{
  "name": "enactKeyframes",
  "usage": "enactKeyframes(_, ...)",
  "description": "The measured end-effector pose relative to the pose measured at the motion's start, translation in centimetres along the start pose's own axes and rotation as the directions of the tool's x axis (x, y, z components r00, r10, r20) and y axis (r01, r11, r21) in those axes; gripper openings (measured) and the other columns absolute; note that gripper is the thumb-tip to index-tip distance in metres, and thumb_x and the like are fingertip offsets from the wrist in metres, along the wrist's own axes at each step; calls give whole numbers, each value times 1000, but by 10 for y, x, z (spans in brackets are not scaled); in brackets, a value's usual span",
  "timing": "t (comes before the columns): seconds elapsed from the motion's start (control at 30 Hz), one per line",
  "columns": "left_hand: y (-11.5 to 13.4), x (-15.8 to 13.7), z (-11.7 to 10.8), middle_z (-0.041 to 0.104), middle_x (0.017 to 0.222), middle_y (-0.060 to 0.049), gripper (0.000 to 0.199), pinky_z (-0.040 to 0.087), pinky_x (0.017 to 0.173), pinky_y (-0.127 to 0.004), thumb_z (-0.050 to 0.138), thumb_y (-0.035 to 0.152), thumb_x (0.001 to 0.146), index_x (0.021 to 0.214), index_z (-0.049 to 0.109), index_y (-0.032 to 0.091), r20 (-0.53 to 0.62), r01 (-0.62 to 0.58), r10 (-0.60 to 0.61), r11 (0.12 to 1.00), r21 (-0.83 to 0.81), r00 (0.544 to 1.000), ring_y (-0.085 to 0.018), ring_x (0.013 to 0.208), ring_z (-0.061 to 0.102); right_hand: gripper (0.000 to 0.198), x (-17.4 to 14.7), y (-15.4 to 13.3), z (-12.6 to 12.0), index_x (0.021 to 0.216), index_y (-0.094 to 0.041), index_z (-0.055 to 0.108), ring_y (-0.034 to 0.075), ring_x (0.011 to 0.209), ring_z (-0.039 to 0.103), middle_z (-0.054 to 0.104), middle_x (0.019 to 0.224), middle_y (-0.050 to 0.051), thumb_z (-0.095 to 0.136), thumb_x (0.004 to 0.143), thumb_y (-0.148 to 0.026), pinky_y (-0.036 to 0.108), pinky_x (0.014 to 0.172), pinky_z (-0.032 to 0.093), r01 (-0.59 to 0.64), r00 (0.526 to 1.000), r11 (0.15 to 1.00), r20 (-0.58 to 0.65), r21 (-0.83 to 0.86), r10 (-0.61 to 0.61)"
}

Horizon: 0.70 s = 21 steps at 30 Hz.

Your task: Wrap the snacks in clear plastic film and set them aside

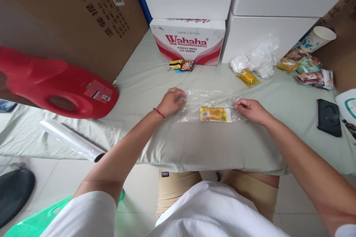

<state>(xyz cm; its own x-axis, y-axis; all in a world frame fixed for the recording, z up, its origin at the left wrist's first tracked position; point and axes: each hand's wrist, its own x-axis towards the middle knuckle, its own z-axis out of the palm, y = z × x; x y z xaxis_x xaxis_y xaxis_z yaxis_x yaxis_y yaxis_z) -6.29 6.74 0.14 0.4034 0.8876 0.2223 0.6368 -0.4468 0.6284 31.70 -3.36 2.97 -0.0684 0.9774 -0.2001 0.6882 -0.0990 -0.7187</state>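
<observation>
A sheet of clear cling film (194,100) lies spread on the cloth in front of me. On it rests a yellow snack packet (213,114) with a white end, lying flat and lengthwise. My left hand (172,102) has its fingers curled and pinches the film's left edge. At the opposite edge, my right hand (250,109) is closed, thumb and forefinger gripping the film just right of the packet. Neither hand touches the packet.
A cling film roll (72,139) and red jug (69,85) lie left. Small snack packets (180,65) sit by a Wahaha box (191,42). Crumpled film (261,57), a wrapped yellow packet (248,77), more snacks (306,64), a paper cup (318,39) and black phone (329,117) are right.
</observation>
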Motion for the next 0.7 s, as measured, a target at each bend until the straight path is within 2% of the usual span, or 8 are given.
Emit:
enactKeyframes(0.07,-7,2,-6,72,110,-7,19,51,111,-51,68,39,87,95,71,22,-189,72,-59,995,67,980,-27,114,64,27,4,4,-2,84,-24,72,16,60,55,66,69,-1,56,84,-46,28,57,41,2,1000,994,-13,-108,-4)
enactKeyframes(0.17,1,-6,-33,67,110,-9,17,50,108,-55,68,39,92,95,69,22,-493,180,-94,975,131,865,-28,114,61,27,12,3,-16,85,-24,74,20,67,59,70,79,3,56,88,-44,32,64,44,59,985,949,-136,-308,-105)
enactKeyframes(0.3,60,-32,-58,66,105,-7,10,50,98,-54,60,29,100,95,69,28,-702,141,71,961,240,709,-29,110,60,27,40,-12,-33,94,-23,76,26,81,64,72,92,9,55,93,-40,39,77,49,121,946,876,-214,-466,-245)
enactKeyframes(0.37,100,-46,-48,68,92,-5,15,51,87,-49,55,20,101,100,70,25,-647,-19,201,961,277,736,-26,96,63,31,61,-24,-30,105,-21,76,29,95,66,73,102,12,52,96,-39,42,87,50,178,949,839,-134,-514,-284)
enactKeyframes(0.47,142,-60,-7,74,97,-5,22,51,80,-41,53,13,98,108,70,22,-302,-317,368,926,204,880,-21,87,62,42,93,-44,-9,129,-15,70,34,116,63,72,122,17,51,100,-40,44,100,48,242,964,782,50,-574,-261)
enactKeyframes(0.53,153,-62,24,75,103,-7,22,49,80,-40,54,15,98,111,72,20,-132,-322,356,920,224,925,-23,91,61,49,110,-56,8,135,-13,65,36,122,61,70,128,20,57,98,-44,44,102,47,216,976,752,136,-622,-169)
enactKeyframes(0.6,153,-59,48,73,100,-9,23,47,79,-41,54,15,98,109,74,18,-14,-238,253,928,288,967,-25,92,59,52,123,-65,21,132,-12,66,37,120,61,70,126,21,67,92,-46,42,98,48,140,988,732,144,-667,-57)
enactKeyframes(0.7,146,-53,66,70,93,-10,25,45,77,-41,53,12,96,105,76,17,84,-122,98,919,375,992,-27,94,59,35,134,-75,25,113,-15,73,30,104,67,75,109,14,74,86,-37,34,85,48,66,983,765,174,-641,61)
